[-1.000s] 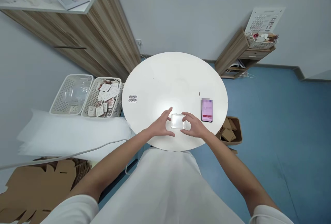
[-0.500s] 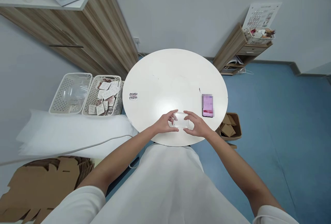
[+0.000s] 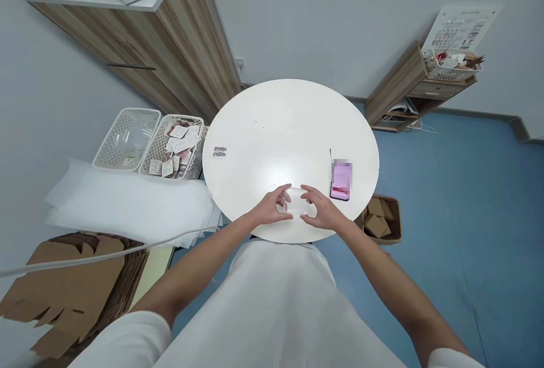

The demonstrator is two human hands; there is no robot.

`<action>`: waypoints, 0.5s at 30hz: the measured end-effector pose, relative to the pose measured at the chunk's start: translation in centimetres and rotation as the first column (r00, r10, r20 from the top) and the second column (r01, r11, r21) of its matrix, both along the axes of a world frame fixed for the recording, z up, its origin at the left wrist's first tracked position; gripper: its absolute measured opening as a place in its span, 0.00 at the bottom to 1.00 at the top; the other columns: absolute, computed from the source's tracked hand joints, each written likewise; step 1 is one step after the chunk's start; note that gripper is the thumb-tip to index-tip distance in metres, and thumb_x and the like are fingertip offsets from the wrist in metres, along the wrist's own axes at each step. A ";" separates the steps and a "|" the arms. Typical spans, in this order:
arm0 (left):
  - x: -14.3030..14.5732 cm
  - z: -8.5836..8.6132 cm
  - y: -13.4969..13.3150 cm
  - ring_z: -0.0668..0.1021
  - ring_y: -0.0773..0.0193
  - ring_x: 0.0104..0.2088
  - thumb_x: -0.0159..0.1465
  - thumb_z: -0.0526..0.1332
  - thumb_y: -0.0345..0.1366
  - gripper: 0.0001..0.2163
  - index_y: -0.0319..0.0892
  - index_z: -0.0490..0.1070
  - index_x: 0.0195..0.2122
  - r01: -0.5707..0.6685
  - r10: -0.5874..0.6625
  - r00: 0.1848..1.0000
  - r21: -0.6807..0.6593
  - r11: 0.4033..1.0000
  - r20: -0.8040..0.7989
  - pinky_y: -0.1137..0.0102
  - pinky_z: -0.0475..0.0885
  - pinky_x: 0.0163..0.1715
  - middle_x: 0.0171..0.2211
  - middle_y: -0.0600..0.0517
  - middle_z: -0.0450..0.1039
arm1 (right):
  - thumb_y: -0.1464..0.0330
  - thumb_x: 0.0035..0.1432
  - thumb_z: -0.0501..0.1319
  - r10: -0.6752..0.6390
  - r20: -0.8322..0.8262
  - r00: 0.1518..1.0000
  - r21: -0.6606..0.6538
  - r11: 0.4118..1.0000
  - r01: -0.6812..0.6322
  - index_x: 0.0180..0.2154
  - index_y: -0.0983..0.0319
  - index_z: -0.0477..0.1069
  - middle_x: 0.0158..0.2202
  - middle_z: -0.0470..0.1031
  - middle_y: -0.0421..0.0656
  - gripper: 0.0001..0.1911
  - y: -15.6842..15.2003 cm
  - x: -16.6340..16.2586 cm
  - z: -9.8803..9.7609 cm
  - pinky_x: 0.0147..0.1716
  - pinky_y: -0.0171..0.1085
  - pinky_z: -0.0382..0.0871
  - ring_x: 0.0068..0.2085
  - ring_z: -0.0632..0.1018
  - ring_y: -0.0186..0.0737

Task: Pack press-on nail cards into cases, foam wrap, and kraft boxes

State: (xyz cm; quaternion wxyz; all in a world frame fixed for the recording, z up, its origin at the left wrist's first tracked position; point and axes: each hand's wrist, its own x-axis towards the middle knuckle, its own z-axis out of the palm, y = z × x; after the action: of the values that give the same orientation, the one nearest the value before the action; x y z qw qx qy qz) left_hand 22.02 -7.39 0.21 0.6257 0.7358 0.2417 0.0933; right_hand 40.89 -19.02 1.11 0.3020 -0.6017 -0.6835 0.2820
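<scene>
Lower centre, my left hand (image 3: 271, 208) has joined my right hand (image 3: 323, 210); fingers clamp the box's (image 3: 296, 201) ends, seemingly steadying it.

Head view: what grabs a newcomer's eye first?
Probably the white table in the middle, where the left hand and right hand hold a clear box between them near the person's edge. Next, the phone with its pink screen, right of the hands. Then the white basket of cards, beyond the table's left side.
</scene>
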 end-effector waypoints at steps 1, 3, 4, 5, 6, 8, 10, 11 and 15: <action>0.0 0.1 -0.1 0.72 0.69 0.29 0.46 0.68 0.37 0.38 0.47 0.53 0.58 0.001 -0.001 1.000 0.010 1.000 -0.003 0.67 0.70 0.36 0.37 0.51 0.68 | 0.64 0.47 0.60 -0.001 -0.005 1.000 0.005 1.000 0.001 0.46 0.59 0.61 0.57 0.58 0.53 0.23 0.0 0.0 0.0 0.38 0.46 0.70 0.47 0.71 0.46; 0.0 0.3 -0.3 0.73 0.68 0.31 0.46 0.68 0.37 0.36 0.46 0.55 0.56 0.005 -0.004 1.000 0.020 1.000 -0.011 0.67 0.70 0.36 0.37 0.51 0.68 | 0.64 0.46 0.61 -0.001 -0.013 1.000 0.005 1.000 0.001 0.45 0.60 0.62 0.55 0.60 0.54 0.23 -0.1 -0.1 0.0 0.37 0.45 0.71 0.45 0.72 0.46; 0.0 0.4 -0.4 0.73 0.67 0.32 0.46 0.68 0.37 0.36 0.46 0.56 0.56 0.003 -0.003 1.000 0.018 1.000 -0.012 0.67 0.70 0.36 0.38 0.51 0.68 | 0.64 0.45 0.61 -0.001 -0.017 1.000 0.003 1.000 0.001 0.45 0.60 0.62 0.55 0.61 0.53 0.23 -0.2 -0.1 0.1 0.36 0.45 0.71 0.44 0.72 0.45; 0.0 0.5 -0.4 0.73 0.66 0.32 0.45 0.68 0.36 0.35 0.46 0.57 0.55 0.000 0.001 1.000 0.013 1.000 -0.012 0.67 0.70 0.36 0.38 0.51 0.68 | 0.64 0.44 0.61 -0.004 -0.021 1.000 0.000 1.000 0.004 0.44 0.59 0.62 0.54 0.62 0.53 0.23 -0.2 0.0 0.2 0.36 0.44 0.70 0.44 0.72 0.45; 0.1 0.6 -0.5 0.73 0.66 0.33 0.45 0.68 0.36 0.35 0.46 0.57 0.55 -0.003 0.003 1.000 0.006 1.000 -0.011 0.66 0.71 0.37 0.38 0.51 0.68 | 0.64 0.43 0.62 -0.010 -0.026 1.000 -0.003 1.000 0.010 0.44 0.59 0.63 0.54 0.62 0.53 0.23 -0.2 0.0 0.3 0.35 0.44 0.70 0.42 0.72 0.45; 0.2 0.8 -0.5 0.73 0.65 0.33 0.45 0.68 0.36 0.35 0.46 0.57 0.55 -0.003 0.003 1.000 -0.004 1.000 -0.010 0.66 0.71 0.37 0.39 0.51 0.68 | 0.64 0.41 0.62 -0.034 -0.047 0.998 -0.006 0.999 0.034 0.43 0.59 0.63 0.52 0.64 0.52 0.23 -0.2 0.0 0.6 0.34 0.42 0.70 0.39 0.73 0.43; 0.2 0.9 -0.4 0.73 0.65 0.33 0.44 0.68 0.36 0.36 0.46 0.58 0.55 0.002 -0.002 1.000 -0.027 1.000 -0.005 0.65 0.71 0.38 0.38 0.51 0.69 | 0.64 0.40 0.63 -0.071 -0.078 0.994 -0.010 0.997 0.070 0.42 0.58 0.64 0.51 0.66 0.50 0.23 -0.2 0.0 0.9 0.32 0.41 0.70 0.34 0.73 0.39; 0.2 0.9 -0.4 0.74 0.65 0.33 0.43 0.69 0.36 0.36 0.46 0.58 0.54 0.000 0.000 1.000 -0.054 0.999 0.002 0.65 0.71 0.37 0.39 0.51 0.69 | 0.64 0.39 0.64 -0.089 -0.096 0.991 -0.021 0.996 0.087 0.41 0.58 0.64 0.51 0.66 0.49 0.23 -0.1 0.0 1.0 0.32 0.41 0.70 0.33 0.72 0.38; 0.1 0.7 -0.2 0.74 0.64 0.35 0.44 0.69 0.36 0.37 0.45 0.56 0.56 -0.020 0.028 0.999 -0.227 0.974 0.032 0.65 0.71 0.37 0.42 0.48 0.67 | 0.63 0.40 0.64 -0.148 -0.220 0.964 -0.153 0.981 0.116 0.41 0.57 0.65 0.49 0.68 0.47 0.23 0.7 0.2 1.4 0.34 0.40 0.70 0.32 0.72 0.36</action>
State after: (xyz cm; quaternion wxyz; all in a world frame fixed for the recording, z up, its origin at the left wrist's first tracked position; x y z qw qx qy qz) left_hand 22.08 -7.61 0.91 0.7087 0.6547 0.2485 0.0854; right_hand 41.06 -18.35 2.52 0.3549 -0.6288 -0.5809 0.3758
